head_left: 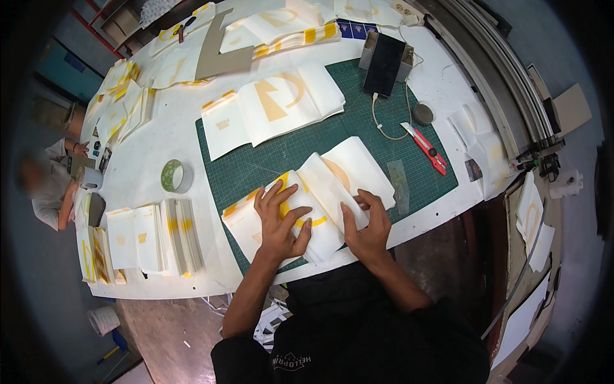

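Observation:
A white folded paper sheet (329, 193) with yellow and pale orange print lies before me on the green cutting mat (422, 190). My left hand (281, 221) rests on its left part, fingers spread over the yellow print. At the raised fold, my right hand (369, 227) has its thumb on the paper and its fingers curled close by, pinching the folded part. Some of the print under both hands is hidden. Farther back on the mat lies a stack of similar printed sheets (275, 105), unfolded flat.
A red utility knife (427, 148), a phone (384, 64) with a cable and a round dark object (422, 114) are at the mat's right. A tape roll (176, 176) and folded stacks (182, 233) stand left. Grey cardboard (220, 61) lies behind. Another person (48, 185) is at far left.

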Tool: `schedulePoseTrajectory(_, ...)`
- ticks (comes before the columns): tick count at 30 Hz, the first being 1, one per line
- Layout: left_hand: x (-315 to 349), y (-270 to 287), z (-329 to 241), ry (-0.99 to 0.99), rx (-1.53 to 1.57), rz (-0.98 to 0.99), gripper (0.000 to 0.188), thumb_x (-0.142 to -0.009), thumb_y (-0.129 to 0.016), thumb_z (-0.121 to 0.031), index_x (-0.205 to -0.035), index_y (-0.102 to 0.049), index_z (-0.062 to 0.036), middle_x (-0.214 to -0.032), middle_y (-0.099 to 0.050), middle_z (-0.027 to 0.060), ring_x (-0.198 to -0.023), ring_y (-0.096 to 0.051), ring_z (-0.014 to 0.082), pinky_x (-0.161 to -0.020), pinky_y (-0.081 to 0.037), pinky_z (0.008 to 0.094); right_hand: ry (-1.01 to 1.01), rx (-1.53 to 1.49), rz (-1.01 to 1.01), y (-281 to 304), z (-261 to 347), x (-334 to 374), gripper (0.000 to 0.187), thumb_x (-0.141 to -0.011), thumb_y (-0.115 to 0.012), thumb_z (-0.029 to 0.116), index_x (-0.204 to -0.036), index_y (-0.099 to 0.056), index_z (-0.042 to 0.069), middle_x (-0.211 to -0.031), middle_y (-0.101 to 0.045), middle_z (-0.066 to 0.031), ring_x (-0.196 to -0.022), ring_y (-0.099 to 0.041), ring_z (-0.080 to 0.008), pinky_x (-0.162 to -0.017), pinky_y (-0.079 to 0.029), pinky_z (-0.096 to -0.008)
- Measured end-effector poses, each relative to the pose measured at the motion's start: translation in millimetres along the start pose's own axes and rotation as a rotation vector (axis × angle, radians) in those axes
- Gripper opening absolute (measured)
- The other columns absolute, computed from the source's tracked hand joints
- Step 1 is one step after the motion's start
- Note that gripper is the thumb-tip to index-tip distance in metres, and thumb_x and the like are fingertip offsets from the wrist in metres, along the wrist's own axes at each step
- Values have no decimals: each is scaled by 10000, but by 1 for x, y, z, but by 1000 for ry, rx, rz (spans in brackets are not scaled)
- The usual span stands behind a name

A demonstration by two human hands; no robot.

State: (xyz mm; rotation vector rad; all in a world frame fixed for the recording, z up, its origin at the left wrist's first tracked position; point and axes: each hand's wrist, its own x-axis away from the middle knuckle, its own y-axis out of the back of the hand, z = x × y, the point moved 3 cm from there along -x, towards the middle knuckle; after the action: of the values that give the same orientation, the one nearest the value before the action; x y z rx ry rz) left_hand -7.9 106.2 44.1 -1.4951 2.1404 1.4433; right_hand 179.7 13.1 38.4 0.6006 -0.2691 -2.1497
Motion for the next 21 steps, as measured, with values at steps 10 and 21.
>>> schedulePoseTrajectory(10, 1, -1, 4, 15, 21, -1, 185, -740, -729, -143, -920, -760, -116, -1370, -614, 188, -1405, -472, 415, -1194, -211, 659, 412, 137, 49, 41, 5, -1, 528, -693, -941, 112, -1138, -689, -18, -1097, -670, -186, -1047, -651, -369, -890, -519, -454)
schedulePoseTrajectory(21, 0, 0, 1, -3, -11, 11, 200, -739, -721, -135, -935, -750, -111, -1373, -601, 229, -1395, -471, 441, -1186, -241, 659, 284, 331, -164, 40, -14, -15, 200, -824, -796, -46, -1004, -710, -25, -1128, -721, -220, -1024, -706, -360, -896, -495, -454)
